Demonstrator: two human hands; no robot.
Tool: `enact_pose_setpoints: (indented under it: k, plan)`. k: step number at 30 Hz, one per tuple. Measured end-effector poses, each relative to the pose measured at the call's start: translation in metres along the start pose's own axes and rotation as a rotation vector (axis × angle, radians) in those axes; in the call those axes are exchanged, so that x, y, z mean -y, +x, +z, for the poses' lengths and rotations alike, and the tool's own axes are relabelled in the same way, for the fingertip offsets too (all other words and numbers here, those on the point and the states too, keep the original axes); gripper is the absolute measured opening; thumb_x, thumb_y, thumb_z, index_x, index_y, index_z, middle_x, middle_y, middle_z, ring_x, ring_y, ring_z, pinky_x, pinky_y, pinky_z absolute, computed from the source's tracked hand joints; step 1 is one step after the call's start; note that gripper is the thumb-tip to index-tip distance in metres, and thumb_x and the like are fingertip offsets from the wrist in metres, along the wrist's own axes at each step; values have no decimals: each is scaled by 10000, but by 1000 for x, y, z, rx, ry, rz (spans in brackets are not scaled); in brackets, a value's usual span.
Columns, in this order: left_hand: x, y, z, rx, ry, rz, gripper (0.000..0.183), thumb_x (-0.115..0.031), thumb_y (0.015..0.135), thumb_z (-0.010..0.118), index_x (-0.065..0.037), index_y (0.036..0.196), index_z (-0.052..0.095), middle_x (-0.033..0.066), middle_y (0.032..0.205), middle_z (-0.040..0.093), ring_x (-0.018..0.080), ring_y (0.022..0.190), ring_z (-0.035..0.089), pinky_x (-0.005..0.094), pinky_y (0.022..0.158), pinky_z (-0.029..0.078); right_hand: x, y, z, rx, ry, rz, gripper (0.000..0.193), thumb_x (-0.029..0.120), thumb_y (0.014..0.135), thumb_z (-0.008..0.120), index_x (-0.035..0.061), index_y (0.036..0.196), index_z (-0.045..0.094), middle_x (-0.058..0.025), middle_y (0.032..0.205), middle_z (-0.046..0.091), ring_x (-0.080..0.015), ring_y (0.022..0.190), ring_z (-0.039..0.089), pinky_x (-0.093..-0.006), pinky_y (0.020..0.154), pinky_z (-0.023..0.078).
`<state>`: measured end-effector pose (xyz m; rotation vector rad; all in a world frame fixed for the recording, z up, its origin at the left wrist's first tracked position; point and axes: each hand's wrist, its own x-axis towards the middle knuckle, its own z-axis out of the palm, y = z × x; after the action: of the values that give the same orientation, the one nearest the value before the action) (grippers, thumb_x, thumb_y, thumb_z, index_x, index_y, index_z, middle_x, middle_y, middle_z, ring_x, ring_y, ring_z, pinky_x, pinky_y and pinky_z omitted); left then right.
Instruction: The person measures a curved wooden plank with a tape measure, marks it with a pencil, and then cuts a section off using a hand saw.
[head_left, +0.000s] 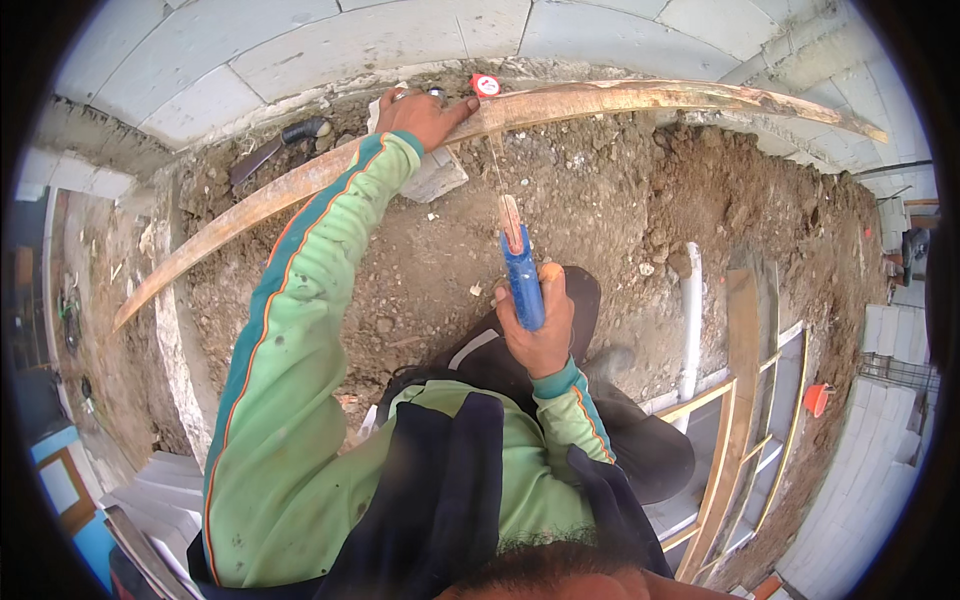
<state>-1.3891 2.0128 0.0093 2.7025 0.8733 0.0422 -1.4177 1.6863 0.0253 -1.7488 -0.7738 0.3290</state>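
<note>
The tool grip (523,285) is blue, the plank (600,97) tan, the left sleeve (312,290) green with orange-edged teal striping.

Left hand (420,118) lies on a long wooden plank (620,98), which runs left to right across the far side. Right hand (543,325), nearer, fist closed around the blue handle of a saw (520,268), thin blade pointing far toward the plank (nearly edge-on, so contact unclear). Red-and-white tape measure (486,86) just right of left hand. Pale block (437,178) partly under plank. Bare soil (420,265) all around; white pipe (691,310), timber frame (738,370), orange container (817,400) at right. Block wall (380,45) far.
</note>
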Motion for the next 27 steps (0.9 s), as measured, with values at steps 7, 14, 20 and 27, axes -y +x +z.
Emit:
enact_pose_setpoints:
  k: [7,14,20,27]
  plan:
    - [5,-4,4,-23,-25,-22,889,-765,949,301,-5,877,756,207,910,707,330,1011,650,546,1137,239,26,-57,-37,11,-48,97,271,6,821,731,57,955,500,-20,766,551,-88,688,507,-267,644,463]
    - [-4,1,0,-21,12,-35,879,-750,955,308,-3,849,759,221,926,710,329,1017,650,550,1143,239,14,11,-2,-14,-36,75,256,35,832,732,54,940,501,-65,743,575,-142,644,555,-287,625,470]
    - [-1,-3,5,-16,19,-11,919,-769,948,293,16,829,756,231,925,708,333,1052,641,544,1152,236,12,-81,-50,-62,-134,19,246,58,815,744,26,1003,587,-65,709,603,-166,593,592,-278,622,495]
    - [6,-1,11,-130,10,63,927,-775,942,291,33,938,745,233,958,706,318,1081,631,534,1155,234,-3,12,14,-31,48,11,240,31,835,710,49,942,496,-110,679,565,-207,571,596,-334,563,470]
